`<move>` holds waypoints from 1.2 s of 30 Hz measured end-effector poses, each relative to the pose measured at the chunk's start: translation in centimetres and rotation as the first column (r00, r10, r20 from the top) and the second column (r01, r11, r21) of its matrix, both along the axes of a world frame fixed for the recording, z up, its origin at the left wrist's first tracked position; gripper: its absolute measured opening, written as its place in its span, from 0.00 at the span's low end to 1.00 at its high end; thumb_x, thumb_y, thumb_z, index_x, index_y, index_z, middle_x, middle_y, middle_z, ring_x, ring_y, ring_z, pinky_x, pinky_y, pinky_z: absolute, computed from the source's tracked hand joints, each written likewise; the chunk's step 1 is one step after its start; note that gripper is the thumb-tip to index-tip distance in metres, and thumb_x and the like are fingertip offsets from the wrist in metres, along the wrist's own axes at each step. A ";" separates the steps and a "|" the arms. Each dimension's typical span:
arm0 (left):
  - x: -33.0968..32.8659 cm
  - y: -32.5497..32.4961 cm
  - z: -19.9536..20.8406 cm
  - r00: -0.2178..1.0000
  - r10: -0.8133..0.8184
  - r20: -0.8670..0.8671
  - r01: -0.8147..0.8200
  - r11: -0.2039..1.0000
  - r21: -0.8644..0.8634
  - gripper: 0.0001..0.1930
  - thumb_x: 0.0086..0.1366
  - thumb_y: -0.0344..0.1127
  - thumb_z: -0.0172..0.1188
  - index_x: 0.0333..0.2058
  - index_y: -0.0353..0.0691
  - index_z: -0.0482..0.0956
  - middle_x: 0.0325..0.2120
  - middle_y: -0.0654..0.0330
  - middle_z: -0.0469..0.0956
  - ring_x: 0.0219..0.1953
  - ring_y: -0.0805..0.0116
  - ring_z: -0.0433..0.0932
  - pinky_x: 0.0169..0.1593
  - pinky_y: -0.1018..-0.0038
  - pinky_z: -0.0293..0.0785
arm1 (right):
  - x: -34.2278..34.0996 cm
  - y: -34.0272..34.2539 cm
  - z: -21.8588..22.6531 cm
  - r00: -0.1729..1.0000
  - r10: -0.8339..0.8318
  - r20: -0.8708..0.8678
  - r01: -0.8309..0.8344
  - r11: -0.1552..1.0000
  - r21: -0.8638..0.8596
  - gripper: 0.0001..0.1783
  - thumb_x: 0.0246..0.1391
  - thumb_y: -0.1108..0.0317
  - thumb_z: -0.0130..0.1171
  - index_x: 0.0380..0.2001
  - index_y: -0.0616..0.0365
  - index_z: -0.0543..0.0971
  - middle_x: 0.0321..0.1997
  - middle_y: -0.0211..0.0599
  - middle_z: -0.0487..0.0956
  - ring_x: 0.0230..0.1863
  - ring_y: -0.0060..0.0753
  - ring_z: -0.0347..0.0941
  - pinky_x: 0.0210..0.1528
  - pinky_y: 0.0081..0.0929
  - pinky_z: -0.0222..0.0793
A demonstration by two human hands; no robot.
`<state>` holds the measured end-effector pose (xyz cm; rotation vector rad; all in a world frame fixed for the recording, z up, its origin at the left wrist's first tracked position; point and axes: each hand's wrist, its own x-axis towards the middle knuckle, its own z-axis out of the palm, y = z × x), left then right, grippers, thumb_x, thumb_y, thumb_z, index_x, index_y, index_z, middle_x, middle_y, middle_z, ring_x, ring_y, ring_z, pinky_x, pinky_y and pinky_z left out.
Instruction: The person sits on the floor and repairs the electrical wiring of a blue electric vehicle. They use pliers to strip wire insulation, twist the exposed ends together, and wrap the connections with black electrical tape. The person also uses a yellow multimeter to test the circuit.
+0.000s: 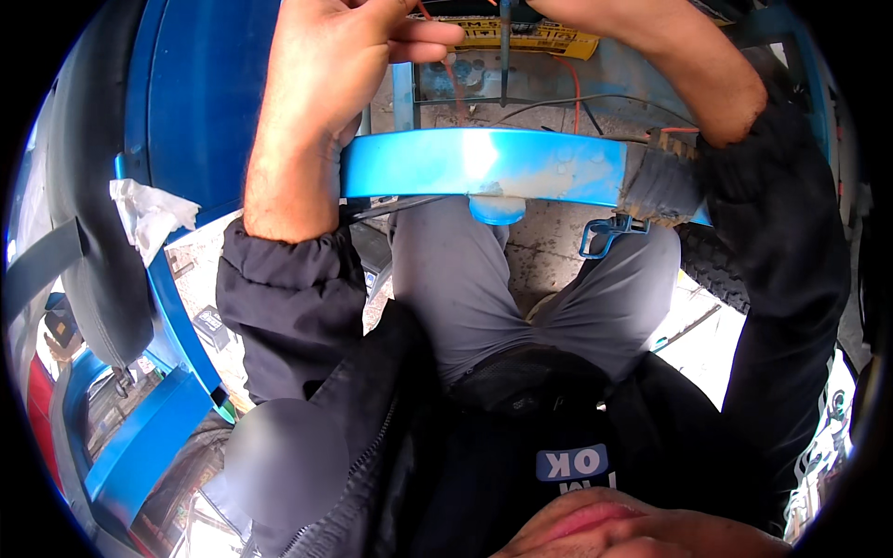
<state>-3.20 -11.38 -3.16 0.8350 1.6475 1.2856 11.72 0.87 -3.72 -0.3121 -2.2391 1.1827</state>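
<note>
At the top edge, my left hand (349, 56) is raised over a blue painted frame, two fingers stretched to the right. Its thumb and forefinger look curled together, their tips cut off by the picture's edge. A thin red wire (425, 11) runs down close to those fingertips. Only the back part of my right hand (577, 9) shows at the top; its fingers are out of view. Between and below the hands lies a yellow label (549, 39) on a dark surface. A dark upright rod (505, 60) stands in front of it.
A curved blue crossbar (419, 166) spans above my knees, with black wrapping (665, 177) at its right end. A blue latch-like bracket (609, 232) hangs beneath. An orange wire (577, 93) loops behind. White crumpled paper (153, 219) and a dark padded seat (102, 186) are at left.
</note>
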 end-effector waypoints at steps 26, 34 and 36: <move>-0.5 0.1 -1.1 0.986 0.002 -0.169 0.004 0.999 0.032 0.03 0.69 0.27 0.64 0.37 0.34 0.81 0.24 0.64 0.82 0.17 0.84 0.70 0.21 0.85 0.62 | -0.1 0.0 0.9 0.981 0.100 0.167 -0.072 0.984 -0.165 0.24 0.54 0.80 0.63 0.55 0.68 0.72 0.31 0.44 0.85 0.36 0.27 0.82 0.40 0.29 0.76; -0.7 -0.3 -0.9 0.972 -0.053 -0.228 0.043 0.998 -0.048 0.04 0.69 0.29 0.65 0.37 0.34 0.82 0.24 0.64 0.82 0.20 0.82 0.73 0.23 0.84 0.67 | 0.0 0.4 1.0 0.950 0.195 0.243 -0.139 0.963 -0.232 0.26 0.54 0.80 0.64 0.56 0.70 0.70 0.31 0.44 0.85 0.36 0.27 0.81 0.39 0.28 0.76; -0.5 -0.2 -0.9 0.989 -0.043 -0.143 0.045 0.999 0.009 0.04 0.70 0.28 0.64 0.38 0.33 0.82 0.25 0.63 0.82 0.20 0.81 0.74 0.24 0.83 0.70 | 0.1 0.5 0.7 0.958 0.164 0.234 -0.114 0.970 -0.214 0.26 0.55 0.78 0.65 0.56 0.69 0.70 0.31 0.45 0.85 0.35 0.28 0.82 0.39 0.29 0.76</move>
